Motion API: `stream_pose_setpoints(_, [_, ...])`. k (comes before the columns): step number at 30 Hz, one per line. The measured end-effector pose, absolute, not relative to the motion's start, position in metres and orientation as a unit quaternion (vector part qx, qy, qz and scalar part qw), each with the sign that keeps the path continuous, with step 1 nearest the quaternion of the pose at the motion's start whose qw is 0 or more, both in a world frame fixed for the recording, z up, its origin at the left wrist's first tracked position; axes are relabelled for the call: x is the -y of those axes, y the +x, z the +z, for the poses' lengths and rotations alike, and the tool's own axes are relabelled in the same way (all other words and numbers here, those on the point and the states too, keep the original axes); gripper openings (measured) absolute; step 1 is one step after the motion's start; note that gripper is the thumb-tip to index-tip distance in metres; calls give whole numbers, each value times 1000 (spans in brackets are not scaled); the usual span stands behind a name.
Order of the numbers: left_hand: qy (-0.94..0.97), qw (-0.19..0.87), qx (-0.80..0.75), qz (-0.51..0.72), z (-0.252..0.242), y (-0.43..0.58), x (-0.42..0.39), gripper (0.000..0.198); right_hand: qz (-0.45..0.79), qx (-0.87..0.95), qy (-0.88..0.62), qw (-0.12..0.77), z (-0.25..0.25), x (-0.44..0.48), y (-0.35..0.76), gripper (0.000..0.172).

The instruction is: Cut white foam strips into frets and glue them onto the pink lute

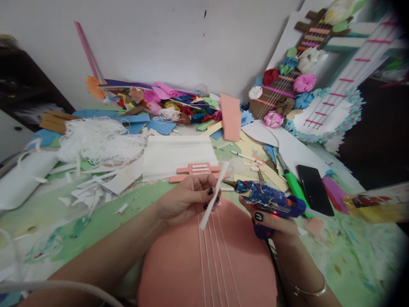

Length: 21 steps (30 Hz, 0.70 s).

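My left hand (188, 198) pinches a thin white paper strip (214, 196) that slants up to the right. My right hand (271, 217) grips a blue paint-spattered glue gun (271, 198); its nozzle points left and nearly touches the strip near its upper part. Under both hands lies a round pink paper shape (179, 264) with several white strings running along it. Just beyond the hands sits a pink bridge piece (196, 169) with white bars, resting against a white sheet (172, 155).
A black phone (315, 189) and a green-handled cutter (292, 181) lie to the right. A heap of white paper shreds (99, 140) sits at the left, coloured paper scraps (166, 104) at the back. Paper guitars with flowers (287, 85) lean at the back right.
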<state>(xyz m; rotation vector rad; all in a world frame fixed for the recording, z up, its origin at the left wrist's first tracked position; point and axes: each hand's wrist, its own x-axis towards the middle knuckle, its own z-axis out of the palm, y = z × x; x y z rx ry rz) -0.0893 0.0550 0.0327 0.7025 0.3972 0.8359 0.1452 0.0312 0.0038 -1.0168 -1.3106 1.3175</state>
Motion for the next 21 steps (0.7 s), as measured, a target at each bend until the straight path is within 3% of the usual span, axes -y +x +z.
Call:
stream_pose_setpoints(14, [334, 833, -189, 398, 33, -90, -55, 23, 545, 503, -419, 523, 1, -31, 145, 21])
stream_pose_setpoints(21, [312, 837, -191, 406, 33, -91, -56, 18, 573, 538, -382, 486, 10, -31, 143, 24])
